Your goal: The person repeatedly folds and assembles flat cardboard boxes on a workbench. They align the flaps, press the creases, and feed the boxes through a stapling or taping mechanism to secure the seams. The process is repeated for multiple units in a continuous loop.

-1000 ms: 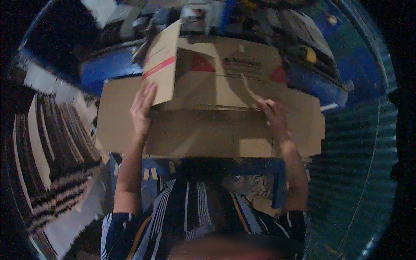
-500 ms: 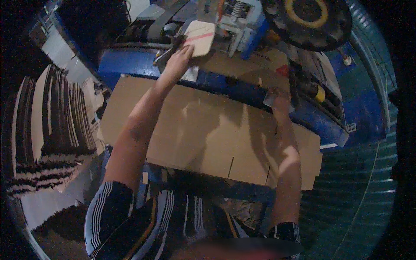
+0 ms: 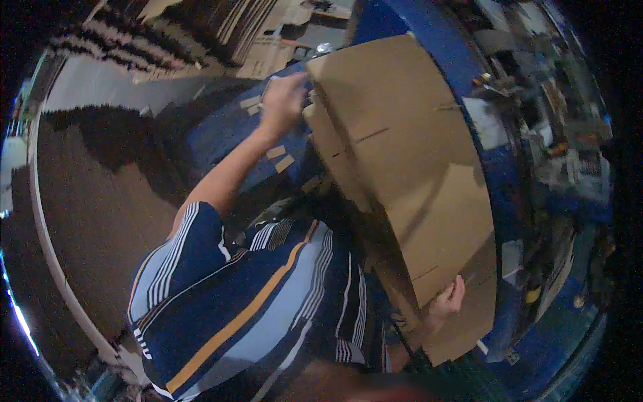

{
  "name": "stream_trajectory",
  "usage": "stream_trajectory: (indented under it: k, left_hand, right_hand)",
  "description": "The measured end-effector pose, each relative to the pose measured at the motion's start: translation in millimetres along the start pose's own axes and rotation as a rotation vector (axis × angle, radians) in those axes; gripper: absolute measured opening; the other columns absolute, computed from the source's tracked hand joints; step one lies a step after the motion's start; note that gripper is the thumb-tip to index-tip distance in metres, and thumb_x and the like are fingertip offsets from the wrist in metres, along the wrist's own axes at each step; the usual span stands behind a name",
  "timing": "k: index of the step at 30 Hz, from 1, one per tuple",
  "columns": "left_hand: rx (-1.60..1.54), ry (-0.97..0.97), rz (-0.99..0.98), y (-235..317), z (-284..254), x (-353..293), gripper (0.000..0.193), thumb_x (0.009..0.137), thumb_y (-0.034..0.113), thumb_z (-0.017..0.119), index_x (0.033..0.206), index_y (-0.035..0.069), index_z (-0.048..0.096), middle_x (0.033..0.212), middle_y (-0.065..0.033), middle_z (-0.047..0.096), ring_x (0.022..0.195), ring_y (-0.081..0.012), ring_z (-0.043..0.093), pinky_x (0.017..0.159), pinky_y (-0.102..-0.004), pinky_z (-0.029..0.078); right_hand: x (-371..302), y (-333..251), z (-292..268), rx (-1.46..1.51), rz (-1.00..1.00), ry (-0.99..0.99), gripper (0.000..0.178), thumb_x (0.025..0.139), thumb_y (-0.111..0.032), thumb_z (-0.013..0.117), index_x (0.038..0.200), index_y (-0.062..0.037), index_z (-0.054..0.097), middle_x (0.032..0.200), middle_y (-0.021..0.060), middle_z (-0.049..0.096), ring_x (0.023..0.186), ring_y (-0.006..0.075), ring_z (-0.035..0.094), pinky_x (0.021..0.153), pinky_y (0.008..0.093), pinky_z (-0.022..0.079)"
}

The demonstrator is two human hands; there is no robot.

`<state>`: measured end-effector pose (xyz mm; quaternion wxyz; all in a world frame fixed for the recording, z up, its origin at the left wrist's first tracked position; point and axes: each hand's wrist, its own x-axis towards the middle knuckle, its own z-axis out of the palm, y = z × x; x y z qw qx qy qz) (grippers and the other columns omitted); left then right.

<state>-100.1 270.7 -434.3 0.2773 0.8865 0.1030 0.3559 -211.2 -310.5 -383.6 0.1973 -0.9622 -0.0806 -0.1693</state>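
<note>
A large brown cardboard sheet (image 3: 408, 141) with slits and creases stretches in front of me, tilted from upper left to lower right. Its near long side shows a narrow fold-like strip (image 3: 341, 161). At the far left corner of the sheet is my left hand (image 3: 284, 100), smeared by motion, its fingertips at or right beside the edge. Lower right, my right hand (image 3: 447, 301) has its bent fingers over the near edge of the sheet, closed on it. Part of that hand and its wrist is behind the cardboard.
A blue surface (image 3: 221, 137) left of the sheet carries several small cardboard scraps (image 3: 284, 163). Stacked cardboard (image 3: 234, 30) stands at the upper left. Beyond the sheet run a blue machine edge (image 3: 462, 53) and blurred machine parts (image 3: 569, 147).
My view has swung left. My left hand has left the pale red-striped block, and my right hand has left the machine area; both are now at the cardboard sheet's ends.
</note>
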Motion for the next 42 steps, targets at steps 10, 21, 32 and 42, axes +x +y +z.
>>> stream_trajectory:
  k: [10, 21, 32, 42]
  left_hand:
    - [0.280, -0.282, -0.910, -225, -24, -97, 0.035, 0.081, 0.018, 0.060, 0.115, 0.009, 0.058, 0.116, -0.0157, 0.058, 0.107, -0.0354, 0.055, 0.092, -0.0436, 0.044]
    - [0.272, -0.563, -0.989, -229, 34, -48, 0.081, 0.072, 0.039, 0.074, 0.135, 0.006, 0.034, 0.132, -0.0145, 0.043, 0.126, -0.0328, 0.037, 0.104, -0.0483, 0.031]
    - [0.516, -0.631, -0.726, -264, 72, -31, 0.098, 0.069, 0.043, 0.075, 0.144, 0.011, 0.019, 0.141, -0.0220, 0.030, 0.129, -0.0396, 0.030, 0.102, -0.0553, 0.030]
    - [0.083, -0.600, -1.008, -265, 59, -4, 0.104, 0.064, 0.026, 0.079, 0.145, 0.012, 0.016, 0.141, -0.0203, 0.032, 0.131, -0.0373, 0.032, 0.103, -0.0511, 0.033]
  right_hand:
    - [80, -177, 76, 0.080, -0.208, -0.113, 0.037, 0.094, -0.017, 0.048, 0.122, 0.0060, 0.051, 0.131, 0.0223, 0.046, 0.121, 0.0348, 0.045, 0.101, 0.0413, 0.036]
    - [109, -243, -48, -0.370, -0.550, -0.482, 0.071, 0.094, -0.053, 0.028, 0.137, 0.0030, 0.034, 0.142, 0.0239, 0.031, 0.130, 0.0410, 0.031, 0.105, 0.0480, 0.029]
    - [117, -258, -52, -0.183, -0.289, -0.468, 0.075, 0.092, -0.058, 0.026, 0.138, 0.0007, 0.034, 0.143, 0.0244, 0.030, 0.130, 0.0413, 0.030, 0.105, 0.0489, 0.028]
    - [90, -248, -24, -0.149, -0.168, -0.291, 0.069, 0.091, -0.062, 0.025, 0.143, -0.0172, 0.029, 0.146, 0.0222, 0.027, 0.132, 0.0422, 0.029, 0.107, 0.0575, 0.022]
